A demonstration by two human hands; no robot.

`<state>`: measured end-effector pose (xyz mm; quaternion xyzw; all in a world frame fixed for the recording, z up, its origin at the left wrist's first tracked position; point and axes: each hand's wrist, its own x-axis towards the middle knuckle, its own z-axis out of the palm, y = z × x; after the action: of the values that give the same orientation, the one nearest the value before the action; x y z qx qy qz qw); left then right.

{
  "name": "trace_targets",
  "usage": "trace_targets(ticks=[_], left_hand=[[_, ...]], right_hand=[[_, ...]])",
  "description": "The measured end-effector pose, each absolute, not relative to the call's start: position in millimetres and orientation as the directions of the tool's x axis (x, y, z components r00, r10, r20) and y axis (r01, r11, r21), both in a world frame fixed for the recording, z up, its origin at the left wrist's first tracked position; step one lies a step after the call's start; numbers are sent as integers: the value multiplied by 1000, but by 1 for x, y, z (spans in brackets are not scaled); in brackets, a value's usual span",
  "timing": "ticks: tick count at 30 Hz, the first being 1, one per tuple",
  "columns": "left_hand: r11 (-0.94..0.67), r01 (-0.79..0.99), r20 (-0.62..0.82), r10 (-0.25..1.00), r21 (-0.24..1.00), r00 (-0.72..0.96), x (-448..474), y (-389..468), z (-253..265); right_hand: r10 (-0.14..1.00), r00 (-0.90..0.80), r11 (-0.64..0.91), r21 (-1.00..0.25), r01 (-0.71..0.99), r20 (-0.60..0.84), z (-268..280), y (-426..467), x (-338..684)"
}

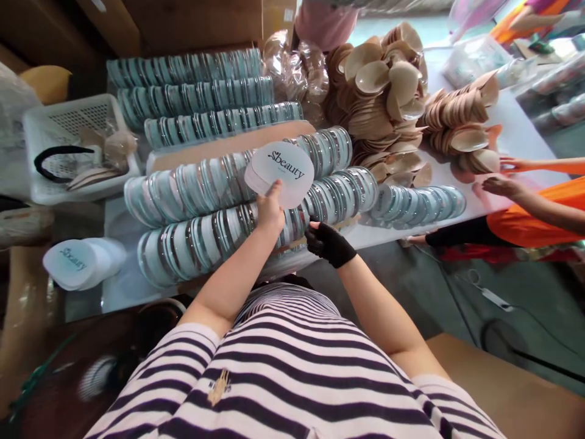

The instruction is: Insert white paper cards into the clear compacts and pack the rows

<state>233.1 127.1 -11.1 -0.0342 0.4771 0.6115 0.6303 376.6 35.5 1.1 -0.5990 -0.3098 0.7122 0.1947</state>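
Note:
My left hand (271, 212) grips a small stack of white rounded cards (289, 166) printed "Sbeauty", thumb on top. The cards hang over two long rows of clear-wrapped discs. My right hand (331, 244), in a black fingerless glove, is closed at the near edge of the front row (201, 244). Its fingertips are by the wrapped discs, and whether they pinch anything is hidden. The second row (183, 190) lies just behind, partly covered by the cards. At the table's left end lies another stack of printed white cards (75, 263).
Three more wrapped rows (196, 97) lie at the back. A white basket (34, 164) is at left. Piles of beige moulded cups (370, 116) stand at right, with a short wrapped row (418, 204). A co-worker's hands (505, 185) and orange clothing are at far right.

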Motion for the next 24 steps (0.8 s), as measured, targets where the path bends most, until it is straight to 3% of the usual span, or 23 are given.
trace_targets(ticks=[2, 4, 6, 8, 10, 12, 14, 19, 24], left_hand=[[226, -785, -610, 758, 576, -230, 236, 127, -13], [195, -764, -571, 779, 615, -260, 240, 126, -14], [180, -748, -537, 801, 638, -265, 244, 123, -13], [189, -747, -517, 824, 638, -233, 245, 117, -9], [200, -753, -520, 828, 626, -212, 236, 112, -1], [188, -748, -539, 803, 636, -256, 214, 111, 8], [139, -719, -530, 771, 681, -354, 179, 115, 15], [-133, -567, -274, 772, 813, -574, 83, 130, 24], [-50, -569, -328, 774, 821, -541, 4, 112, 35]], right_hand=[[644, -166, -717, -665, 209, -747, 8, 45, 386], [764, 1, -594, -702, 394, -646, 17, 62, 396], [925, 161, -377, -770, 514, -345, 25, 83, 403], [980, 192, -157, -772, 616, -46, 29, 104, 407], [988, 129, -41, -683, 729, 79, 29, 118, 408], [988, 107, -14, -613, 790, 115, 23, 121, 411], [977, 155, -31, -625, 780, 145, 15, 116, 417], [963, 225, -38, -751, 659, 149, 1, 113, 422], [969, 199, -30, -735, 677, 144, 14, 141, 412]])
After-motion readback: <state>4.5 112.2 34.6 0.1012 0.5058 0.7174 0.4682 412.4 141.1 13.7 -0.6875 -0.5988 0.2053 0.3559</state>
